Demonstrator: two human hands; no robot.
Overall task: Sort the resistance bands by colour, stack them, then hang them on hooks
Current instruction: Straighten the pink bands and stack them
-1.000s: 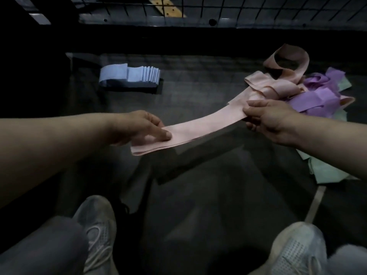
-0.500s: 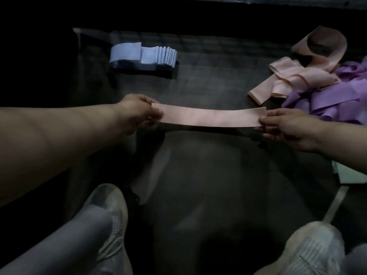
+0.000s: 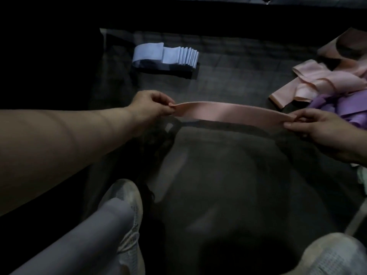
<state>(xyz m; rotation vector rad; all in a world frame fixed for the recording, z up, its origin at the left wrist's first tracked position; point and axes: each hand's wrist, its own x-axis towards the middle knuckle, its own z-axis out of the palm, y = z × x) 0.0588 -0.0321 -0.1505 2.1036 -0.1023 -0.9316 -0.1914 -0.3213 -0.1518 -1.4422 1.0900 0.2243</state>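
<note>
A pink resistance band [image 3: 228, 113] is stretched flat between my two hands above the dark floor. My left hand [image 3: 151, 105] pinches its left end, and my right hand [image 3: 315, 128] pinches its right end. At the right edge lies a loose heap of pink bands [image 3: 325, 80] with purple bands [image 3: 341, 110] tangled just below it. A neat stack of pale blue bands [image 3: 168, 54] sits at the back left.
My two shoes [image 3: 127, 197] and a grey trouser leg [image 3: 79, 247] fill the bottom of the view. A pale green piece [image 3: 362, 177] shows at the right edge. A dark wall runs along the back, with a light strip above.
The pink band came out of the heap and is now held level and taut between both hands. The view shifted left, pushing the heap toward the right edge.
</note>
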